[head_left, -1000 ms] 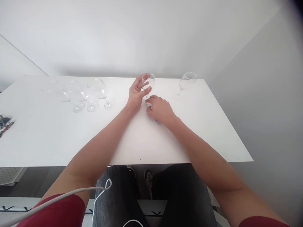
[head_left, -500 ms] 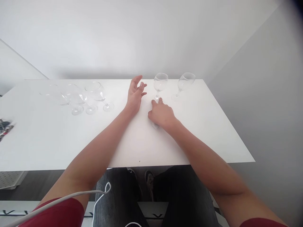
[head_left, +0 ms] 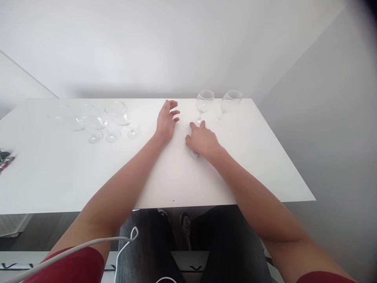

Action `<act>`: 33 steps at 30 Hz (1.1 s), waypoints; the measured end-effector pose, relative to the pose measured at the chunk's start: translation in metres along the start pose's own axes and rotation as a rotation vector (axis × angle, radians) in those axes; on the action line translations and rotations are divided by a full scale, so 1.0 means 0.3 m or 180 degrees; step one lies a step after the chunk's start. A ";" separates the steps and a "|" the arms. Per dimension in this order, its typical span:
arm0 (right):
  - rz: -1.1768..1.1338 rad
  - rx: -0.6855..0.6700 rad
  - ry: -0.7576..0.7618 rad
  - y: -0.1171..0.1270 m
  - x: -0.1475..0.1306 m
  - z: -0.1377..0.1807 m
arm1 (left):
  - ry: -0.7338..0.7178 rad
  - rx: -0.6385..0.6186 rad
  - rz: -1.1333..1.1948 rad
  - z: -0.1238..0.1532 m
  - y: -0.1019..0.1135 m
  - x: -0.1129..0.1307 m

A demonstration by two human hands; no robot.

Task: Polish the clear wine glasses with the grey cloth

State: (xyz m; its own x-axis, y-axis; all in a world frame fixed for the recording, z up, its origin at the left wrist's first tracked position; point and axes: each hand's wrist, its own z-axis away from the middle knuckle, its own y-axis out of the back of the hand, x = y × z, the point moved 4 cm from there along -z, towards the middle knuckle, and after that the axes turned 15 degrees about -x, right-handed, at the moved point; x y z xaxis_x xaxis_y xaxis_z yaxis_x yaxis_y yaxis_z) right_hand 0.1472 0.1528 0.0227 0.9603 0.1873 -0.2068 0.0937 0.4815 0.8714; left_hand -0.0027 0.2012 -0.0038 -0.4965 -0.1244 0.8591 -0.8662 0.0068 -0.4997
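White runs wide here: a long table, and at its far left edge sits a small clutter of dark and red bits, cut off by the edge of view and too blurred to name. Below that corner, a pale perforated basket pokes out. Next comes a red left sleeve, with a white cable crossing right over it!

Up on the table, three stemmed glasses in a close row: the leftmost glass, faint against the white, then the second glass, then the third glass, every one standing on its foot, bowls overlapping to my eye.

On to the left hand, well apart from that row, palm turned inward, fingers loosely curled and released, gripping nothing. Lower down, dark trousers and a shoe show beneath the table edge.

And the right hand! Two fingers stretch forward right at the foot of the fourth glass, which stands upright near the back edge. A pale, crumpled-looking thing peeks from under the palm; whether the fingers grasp it, I cannot tell. Just beside, rightmost, stands the fifth glass, untouched.
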 end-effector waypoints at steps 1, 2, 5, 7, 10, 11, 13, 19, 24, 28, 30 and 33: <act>0.0001 0.0000 -0.0002 0.000 0.001 -0.003 | 0.0015 0.0020 0.0057 0.000 0.001 -0.001; -0.0001 -0.0004 -0.0007 0.001 0.003 -0.005 | 0.0028 0.0030 0.0105 0.001 0.001 -0.002; -0.0006 -0.0025 -0.0022 0.004 0.006 -0.009 | 0.0051 -0.0016 0.0176 0.005 -0.004 0.000; 0.0010 -0.0034 -0.0026 0.006 0.006 -0.009 | 0.0049 -0.0055 0.0196 0.007 -0.008 0.001; 0.0043 -0.0041 -0.0038 0.006 0.005 -0.008 | 0.0046 -0.0010 0.0227 0.008 -0.009 0.001; 0.0051 -0.0042 -0.0046 0.006 0.005 -0.009 | 0.0050 0.0004 0.0224 0.008 -0.008 0.001; 0.0064 -0.0038 -0.0061 0.005 0.005 -0.010 | 0.0062 -0.0022 0.0182 0.007 -0.008 0.001; 0.0116 0.0100 -0.0090 0.014 0.000 0.006 | 0.0059 -0.0196 0.0038 0.012 -0.017 0.008; 0.0011 0.0621 -0.0135 0.050 -0.005 0.041 | 0.0254 -0.0106 0.0299 0.014 -0.017 -0.001; -0.0179 0.0870 0.0322 0.074 -0.030 0.060 | 0.0333 -0.0172 0.0477 0.004 -0.008 -0.006; -0.0281 0.1059 0.0610 0.087 -0.046 0.077 | 0.0366 -0.0136 0.0662 0.000 0.003 -0.010; -0.0440 0.1337 0.1082 0.096 -0.074 0.107 | 0.0344 -0.0111 0.0939 -0.004 0.017 -0.015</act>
State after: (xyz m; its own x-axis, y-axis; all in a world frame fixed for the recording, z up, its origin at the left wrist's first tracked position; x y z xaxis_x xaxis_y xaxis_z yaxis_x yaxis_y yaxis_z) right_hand 0.1370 0.1350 0.0666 0.7993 0.4458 -0.4030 0.3763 0.1515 0.9140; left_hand -0.0049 0.2030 -0.0099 -0.7282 -0.0058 0.6853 -0.6843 0.0613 -0.7266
